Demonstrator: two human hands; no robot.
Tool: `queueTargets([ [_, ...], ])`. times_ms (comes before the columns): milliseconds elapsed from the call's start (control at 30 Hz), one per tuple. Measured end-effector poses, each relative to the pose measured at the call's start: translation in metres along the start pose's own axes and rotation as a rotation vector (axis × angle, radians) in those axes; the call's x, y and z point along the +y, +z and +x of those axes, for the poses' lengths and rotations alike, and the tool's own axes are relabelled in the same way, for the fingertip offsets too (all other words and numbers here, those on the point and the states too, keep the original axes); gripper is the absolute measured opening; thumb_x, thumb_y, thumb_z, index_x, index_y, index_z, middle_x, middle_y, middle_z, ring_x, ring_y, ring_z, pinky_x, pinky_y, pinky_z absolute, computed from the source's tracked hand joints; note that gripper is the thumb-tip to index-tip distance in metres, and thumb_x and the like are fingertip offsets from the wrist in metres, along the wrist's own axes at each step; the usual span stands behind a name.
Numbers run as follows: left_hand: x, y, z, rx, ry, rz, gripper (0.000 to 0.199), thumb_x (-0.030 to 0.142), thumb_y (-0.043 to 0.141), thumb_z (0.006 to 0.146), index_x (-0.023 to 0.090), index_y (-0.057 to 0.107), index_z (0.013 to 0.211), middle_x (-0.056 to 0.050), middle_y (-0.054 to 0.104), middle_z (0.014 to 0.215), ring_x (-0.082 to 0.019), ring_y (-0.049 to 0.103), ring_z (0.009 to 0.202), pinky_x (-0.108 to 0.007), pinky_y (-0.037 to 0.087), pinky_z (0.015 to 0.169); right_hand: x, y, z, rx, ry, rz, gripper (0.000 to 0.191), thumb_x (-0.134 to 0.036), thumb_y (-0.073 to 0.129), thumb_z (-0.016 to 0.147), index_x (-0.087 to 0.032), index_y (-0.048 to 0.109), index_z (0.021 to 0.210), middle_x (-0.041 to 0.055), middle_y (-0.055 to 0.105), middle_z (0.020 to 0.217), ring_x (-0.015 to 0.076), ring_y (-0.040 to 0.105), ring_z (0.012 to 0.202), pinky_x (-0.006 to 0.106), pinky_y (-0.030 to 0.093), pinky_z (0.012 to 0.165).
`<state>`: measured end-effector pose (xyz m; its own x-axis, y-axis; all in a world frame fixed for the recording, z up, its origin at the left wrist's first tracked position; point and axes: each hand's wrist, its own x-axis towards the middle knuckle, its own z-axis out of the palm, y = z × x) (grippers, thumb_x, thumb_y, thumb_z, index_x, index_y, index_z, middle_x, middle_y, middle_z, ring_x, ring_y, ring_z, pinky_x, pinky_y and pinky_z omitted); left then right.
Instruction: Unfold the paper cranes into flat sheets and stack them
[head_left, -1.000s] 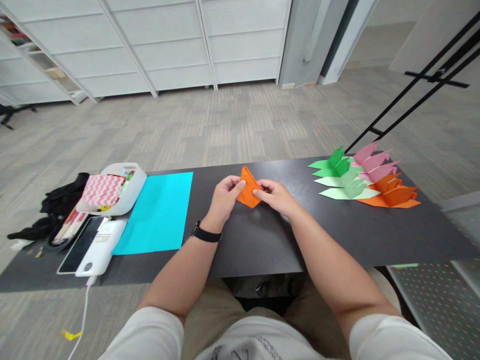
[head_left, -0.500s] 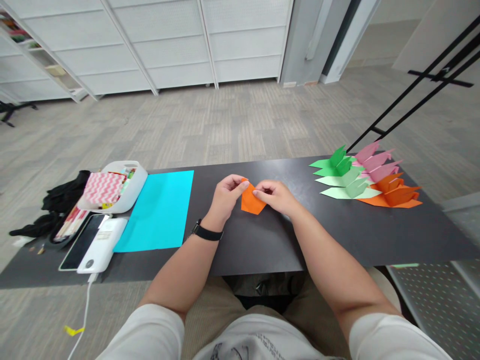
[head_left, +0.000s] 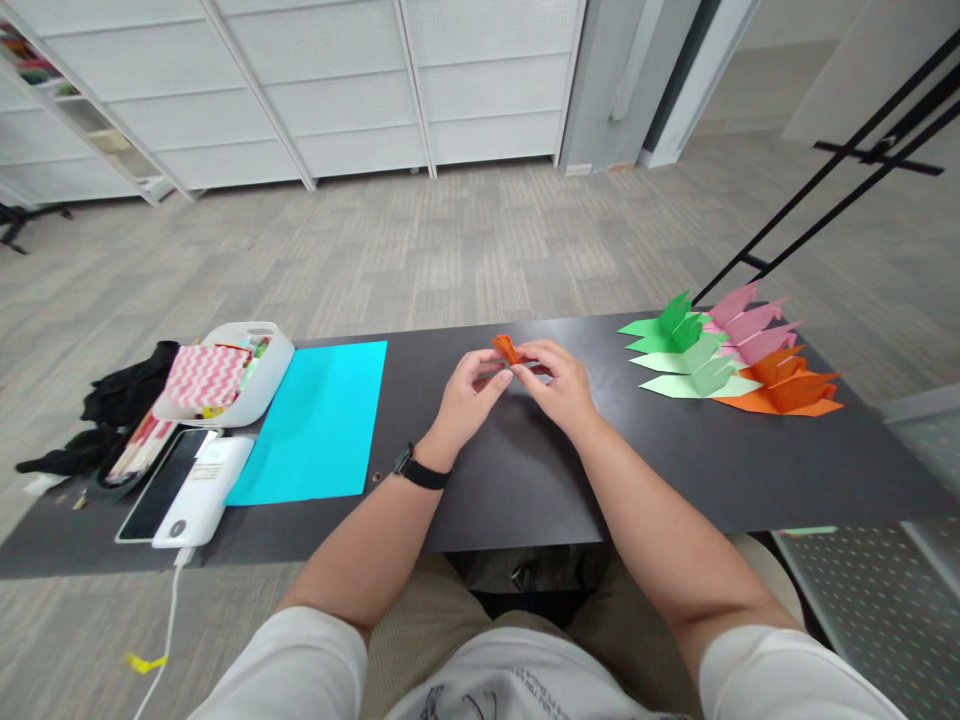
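A small piece of folded orange paper (head_left: 506, 348) is held up between my two hands, over the middle of the dark table. My left hand (head_left: 474, 390) pinches it from the left, the thumb near its lower end. From the right, my right hand (head_left: 556, 383) grips the same paper with thumb and fingers. Most of the paper is covered by my fingers; only its narrow upper part shows. At the right stand rows of folded paper figures: green ones (head_left: 679, 322), pale green ones (head_left: 709, 370), pink ones (head_left: 754, 325) and orange ones (head_left: 791, 385).
A bright blue paper sheet (head_left: 311, 425) lies left of my arms. Beyond it are a white basket (head_left: 274, 365), a phone (head_left: 165, 490), a white power bank (head_left: 202, 490) with a cable, and black cloth (head_left: 127, 385). A black metal stand (head_left: 817, 190) rises behind the table's right end.
The orange paper has turned from a flat, broad face to a narrow, upright edge. Both hands have rotated with it, and the fingers have come closer together around it.
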<state>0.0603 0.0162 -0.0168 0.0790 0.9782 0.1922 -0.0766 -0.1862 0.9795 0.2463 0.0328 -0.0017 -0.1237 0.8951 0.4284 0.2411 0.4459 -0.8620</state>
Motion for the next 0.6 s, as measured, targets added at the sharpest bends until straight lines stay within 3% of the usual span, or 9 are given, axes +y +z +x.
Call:
queueTargets([
  [133, -0.001, 0.0, 0.001, -0.014, 0.013, -0.089, 0.048, 0.054, 0.083, 0.091, 0.022, 0.064, 0.122, -0.01, 0.075, 0.126, -0.022, 0.074, 0.115, -0.037, 0.058, 0.103, -0.009, 0.002, -0.002, -0.116, -0.052, 0.026, 0.026, -0.04, 0.075, 0.092, -0.032, 0.079, 0.116, 0.0098, 0.074, 0.128, 0.0292, 0.069, 0.122, 0.047, 0.061, 0.098],
  [333, 0.005, 0.0, -0.001, -0.026, 0.02, -0.042, 0.046, 0.054, 0.082, 0.091, 0.021, 0.067, 0.119, -0.01, 0.078, 0.117, -0.023, 0.076, 0.109, -0.041, 0.059, 0.103, -0.005, 0.001, -0.003, -0.072, 0.089, 0.175, 0.035, -0.059, 0.07, 0.097, -0.03, 0.072, 0.117, 0.0094, 0.071, 0.125, 0.0263, 0.071, 0.113, 0.043, 0.061, 0.097],
  [533, 0.005, 0.0, -0.003, -0.04, 0.129, 0.092, 0.04, 0.046, 0.084, 0.091, 0.021, 0.071, 0.119, -0.012, 0.076, 0.124, -0.025, 0.074, 0.117, -0.045, 0.057, 0.111, 0.006, 0.004, -0.004, -0.053, 0.146, 0.297, 0.063, -0.07, 0.088, 0.076, -0.03, 0.062, 0.117, 0.0077, 0.07, 0.122, 0.0266, 0.069, 0.112, 0.039, 0.062, 0.09],
  [600, 0.003, -0.001, -0.002, -0.041, 0.137, 0.112, 0.039, 0.046, 0.084, 0.092, 0.021, 0.072, 0.12, -0.011, 0.076, 0.124, -0.025, 0.075, 0.117, -0.045, 0.058, 0.111, 0.007, 0.005, -0.003, -0.021, 0.149, 0.288, 0.062, -0.069, 0.088, 0.076, -0.03, 0.062, 0.116, 0.0066, 0.07, 0.119, 0.0256, 0.068, 0.109, 0.039, 0.062, 0.088],
])
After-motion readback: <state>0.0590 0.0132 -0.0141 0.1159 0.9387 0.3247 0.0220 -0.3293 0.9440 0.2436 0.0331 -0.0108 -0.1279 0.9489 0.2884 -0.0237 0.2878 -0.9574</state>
